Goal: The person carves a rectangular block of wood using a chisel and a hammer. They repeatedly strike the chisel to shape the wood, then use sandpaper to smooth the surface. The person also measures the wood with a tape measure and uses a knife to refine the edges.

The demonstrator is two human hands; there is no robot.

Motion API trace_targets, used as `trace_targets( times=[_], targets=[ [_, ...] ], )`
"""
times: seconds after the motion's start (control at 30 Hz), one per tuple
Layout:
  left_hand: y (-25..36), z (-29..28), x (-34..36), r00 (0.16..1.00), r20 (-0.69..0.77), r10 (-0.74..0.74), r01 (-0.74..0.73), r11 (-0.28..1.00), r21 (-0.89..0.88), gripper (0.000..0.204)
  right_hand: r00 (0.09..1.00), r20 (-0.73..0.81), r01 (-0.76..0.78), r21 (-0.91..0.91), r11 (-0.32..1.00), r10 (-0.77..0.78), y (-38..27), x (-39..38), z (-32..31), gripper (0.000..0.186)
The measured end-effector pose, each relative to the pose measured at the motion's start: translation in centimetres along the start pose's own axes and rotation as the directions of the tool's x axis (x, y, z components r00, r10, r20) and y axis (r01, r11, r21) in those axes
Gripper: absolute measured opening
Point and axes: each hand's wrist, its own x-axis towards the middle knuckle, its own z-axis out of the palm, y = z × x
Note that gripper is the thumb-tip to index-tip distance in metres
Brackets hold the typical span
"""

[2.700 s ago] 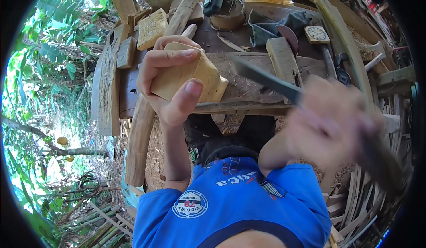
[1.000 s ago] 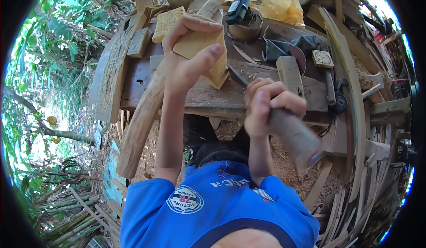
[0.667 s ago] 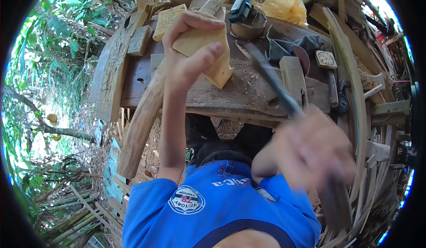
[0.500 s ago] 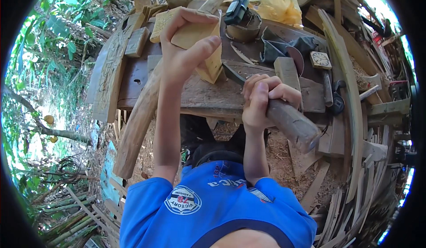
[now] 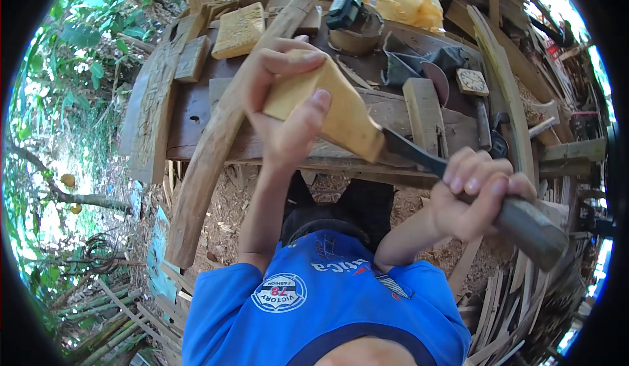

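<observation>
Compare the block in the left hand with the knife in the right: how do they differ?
The block is pale yellow; the knife is dark-bladed with a grey-brown handle. The block is broad and angular; the knife is long and narrow. The left hand spans the block; the right hand wraps round the knife's handle. Both slant down toward the picture's right.

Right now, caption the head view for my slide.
Left hand holds a pale, angular wooden block, right hand a dark-bladed tool with a thick brown handle.
</observation>
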Motion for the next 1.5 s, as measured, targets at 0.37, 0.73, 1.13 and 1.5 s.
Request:
trace_targets(
  times=[0.37, 0.73, 1.13, 1.5],
  targets=[
    [2.2, -0.2, 1.1, 0.874, 0.445, 0.196, -0.322, 0.919, 0.227, 0.038, 0.915, -0.261, 0.348, 0.127, 0.929, -0.307, -6.5, 2.3, 0.8, 0.024],
    [1.9, -0.7, 1.8, 0.937, 0.348, 0.036, -0.078, 0.991, 0.109, 0.035, 0.992, 0.102, -0.098, 0.217, 0.971, 0.077, 2.8, -3.2, 1.2, 0.02],
    [1.9, -0.2, 1.6, 0.927, 0.369, 0.065, -0.095, 0.994, 0.061, 0.03, 0.978, -0.15, 0.194, 0.374, 0.907, -0.147, -5.4, 1.7, -0.1, 0.011],
    [1.0, -1.1, 3.2, 0.909, 0.414, 0.052, -0.061, 0.998, 0.009, 0.03, 0.984, 0.156, -0.115, 0.168, 0.979, 0.089, 3.3, -3.8, 1.5, 0.023]
  ],
)
